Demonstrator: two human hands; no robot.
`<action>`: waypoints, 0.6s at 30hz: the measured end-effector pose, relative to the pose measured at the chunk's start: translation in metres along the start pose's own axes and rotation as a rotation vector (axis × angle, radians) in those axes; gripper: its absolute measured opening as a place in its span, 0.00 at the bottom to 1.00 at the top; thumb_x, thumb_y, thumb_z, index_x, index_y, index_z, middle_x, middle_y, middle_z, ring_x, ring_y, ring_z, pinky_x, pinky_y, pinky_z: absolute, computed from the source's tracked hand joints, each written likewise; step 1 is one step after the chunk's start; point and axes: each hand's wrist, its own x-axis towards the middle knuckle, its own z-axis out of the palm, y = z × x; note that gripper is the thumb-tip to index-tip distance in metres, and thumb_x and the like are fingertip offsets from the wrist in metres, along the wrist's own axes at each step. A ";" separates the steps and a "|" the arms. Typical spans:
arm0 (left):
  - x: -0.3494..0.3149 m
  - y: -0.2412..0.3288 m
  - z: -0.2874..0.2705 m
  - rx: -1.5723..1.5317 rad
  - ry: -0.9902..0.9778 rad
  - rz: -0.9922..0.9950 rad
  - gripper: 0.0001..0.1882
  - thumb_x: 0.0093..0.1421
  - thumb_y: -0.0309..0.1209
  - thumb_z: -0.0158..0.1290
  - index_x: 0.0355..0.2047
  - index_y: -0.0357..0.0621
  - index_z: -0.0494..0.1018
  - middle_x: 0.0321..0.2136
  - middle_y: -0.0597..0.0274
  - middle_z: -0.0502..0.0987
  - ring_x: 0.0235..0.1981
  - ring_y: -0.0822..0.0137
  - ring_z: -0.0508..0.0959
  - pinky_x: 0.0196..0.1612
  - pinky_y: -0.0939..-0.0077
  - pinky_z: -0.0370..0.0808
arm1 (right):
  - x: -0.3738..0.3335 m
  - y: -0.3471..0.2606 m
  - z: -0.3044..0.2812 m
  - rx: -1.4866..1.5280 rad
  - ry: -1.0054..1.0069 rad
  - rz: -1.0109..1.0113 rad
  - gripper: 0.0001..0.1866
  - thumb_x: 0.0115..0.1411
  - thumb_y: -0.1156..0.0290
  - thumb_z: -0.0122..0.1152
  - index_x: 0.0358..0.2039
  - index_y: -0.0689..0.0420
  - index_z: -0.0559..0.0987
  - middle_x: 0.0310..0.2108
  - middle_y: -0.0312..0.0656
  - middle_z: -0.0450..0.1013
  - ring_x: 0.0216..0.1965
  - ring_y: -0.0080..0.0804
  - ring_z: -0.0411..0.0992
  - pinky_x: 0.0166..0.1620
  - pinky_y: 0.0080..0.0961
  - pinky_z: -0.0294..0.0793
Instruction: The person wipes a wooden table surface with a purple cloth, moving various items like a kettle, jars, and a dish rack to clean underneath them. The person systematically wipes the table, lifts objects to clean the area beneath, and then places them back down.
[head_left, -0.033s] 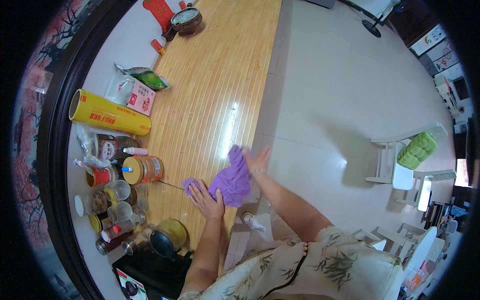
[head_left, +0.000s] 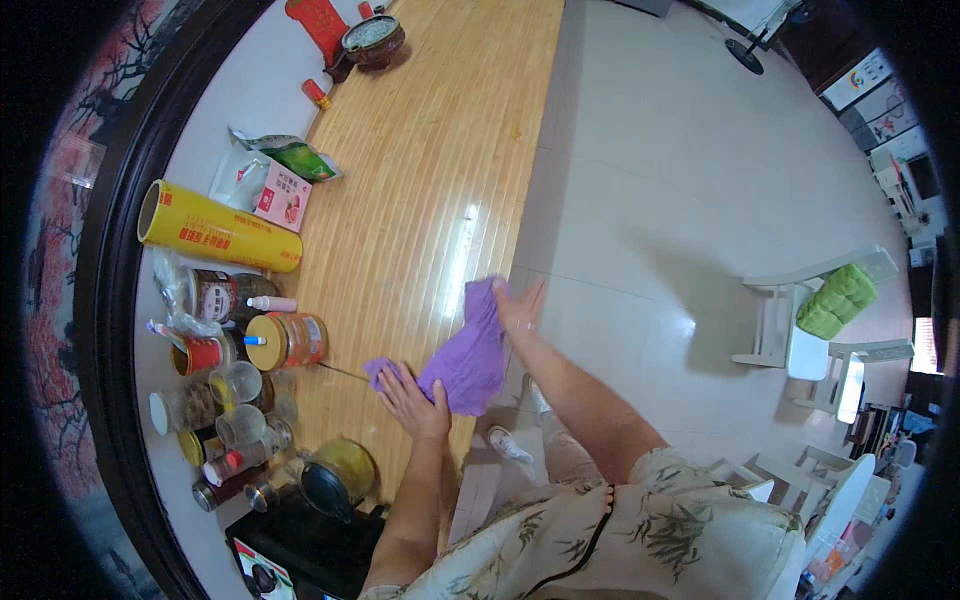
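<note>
**Fingers point(head_left: 395, 386) Spread Flat Over Purple Cloth point(head_left: 467, 372) at Tabletop's Edge**

A person in a pale, leaf-printed shirt point(head_left: 690, 525) works at a long slatted wooden tabletop point(head_left: 430, 120). The cloth lies crumpled along the right-hand edge, near the body. The left hand point(head_left: 414, 405) rests palm down on it, fingers extended and slightly parted, thumb set apart, lying over the fabric rather than wrapped around it; a small fold shows just past the fingertips. The right hand point(head_left: 517, 308) meets the cloth's far corner at the thumb side, its other fingers stretched outward above the tiled floor point(head_left: 640, 190). Whether that hand pinches the fabric cannot be told.

Along the wall side stand a jar with a yellow lid point(head_left: 288, 340), a fat yellow roll point(head_left: 222, 228), a pink-and-white box point(head_left: 283, 196) and a yellowish pot with a dark lid point(head_left: 350, 465). At the far end sits a brown bowl point(head_left: 372, 45). Across the room, a green cushion point(head_left: 836, 303) rests on a white chair point(head_left: 803, 352).
</note>
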 end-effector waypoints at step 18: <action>0.039 0.034 -0.012 0.110 -0.149 0.024 0.43 0.60 0.49 0.47 0.66 0.34 0.47 0.66 0.32 0.45 0.68 0.40 0.43 0.67 0.43 0.38 | 0.059 -0.069 -0.013 -0.093 -0.043 -0.003 0.53 0.54 0.43 0.58 0.69 0.58 0.44 0.69 0.51 0.47 0.70 0.49 0.43 0.67 0.51 0.42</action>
